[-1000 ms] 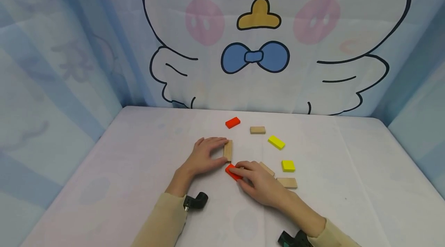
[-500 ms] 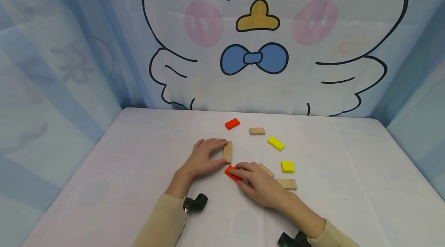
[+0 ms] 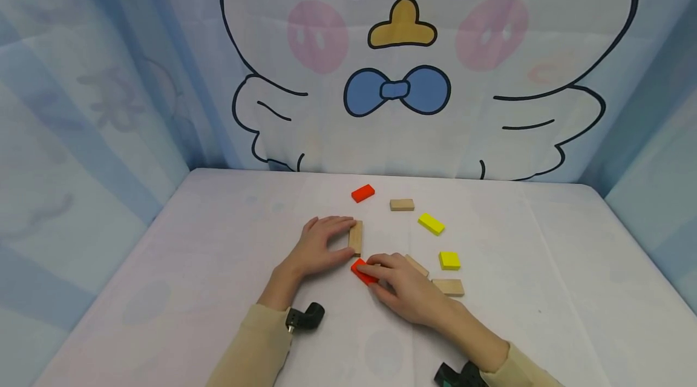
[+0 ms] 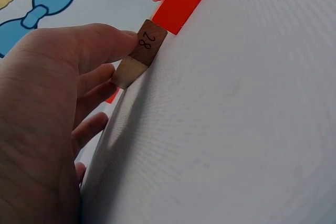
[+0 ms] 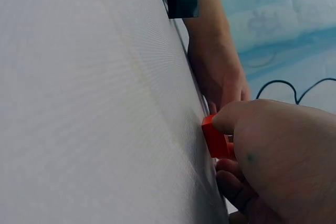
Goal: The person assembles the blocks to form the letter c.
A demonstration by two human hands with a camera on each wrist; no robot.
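My left hand (image 3: 318, 245) pinches a plain wooden block (image 3: 356, 238) lengthwise, thumb at its near end and a fingertip at its far end. Seen from the left wrist, the end of that wooden block (image 4: 149, 40) bears the number 28, and it lies on the table. Just nearer, my right hand (image 3: 405, 285) grips a red block (image 3: 362, 272), which lies aslant close to the wooden one. From the right wrist, the thumb presses one side of the red block (image 5: 214, 139), with fingers partly hidden behind it. Whether the two blocks touch is hard to tell.
Two wooden blocks, one angled (image 3: 417, 265) and partly hidden, one flat (image 3: 448, 287), lie by the right hand. Two yellow blocks (image 3: 431, 224) (image 3: 449, 260) are farther right. Toward the back lie another red block (image 3: 363, 193) and a wooden block (image 3: 402, 205). A printed curtain (image 3: 397, 145) stands behind the table.
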